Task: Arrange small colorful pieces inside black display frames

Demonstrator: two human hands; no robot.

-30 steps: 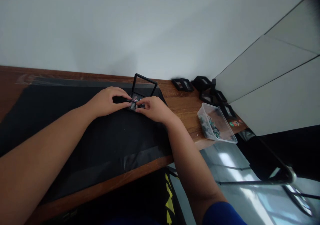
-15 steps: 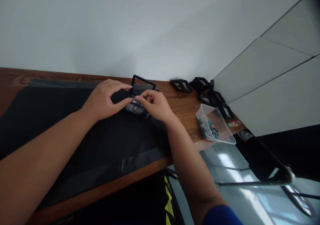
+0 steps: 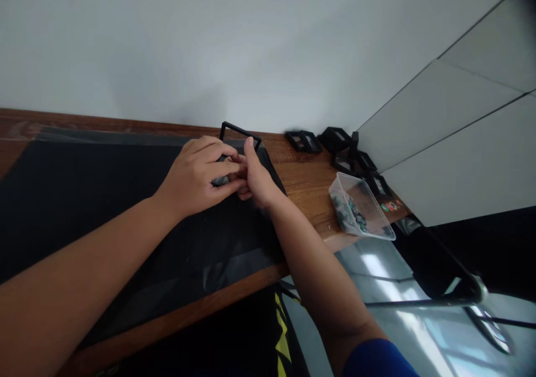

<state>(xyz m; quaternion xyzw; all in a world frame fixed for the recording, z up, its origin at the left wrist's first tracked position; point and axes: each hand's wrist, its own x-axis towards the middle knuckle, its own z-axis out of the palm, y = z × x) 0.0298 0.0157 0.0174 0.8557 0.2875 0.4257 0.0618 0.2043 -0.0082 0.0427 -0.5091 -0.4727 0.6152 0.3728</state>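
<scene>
The left hand [image 3: 200,177] curls tight over the box [image 3: 220,180], pinning it flat. The right hand [image 3: 256,179] is open, one finger up against the lid [image 3: 242,130].

We note a varnished wooden worktop [image 3: 310,179], a matt black mat [image 3: 84,198], a clear glossy plastic tub [image 3: 377,212] and a matt black plastic case [image 3: 240,130].

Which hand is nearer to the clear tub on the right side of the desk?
Right. The right hand is at the black case, on the side toward the tub, with bare wood between them. The left hand holds the case from the far side.
</scene>
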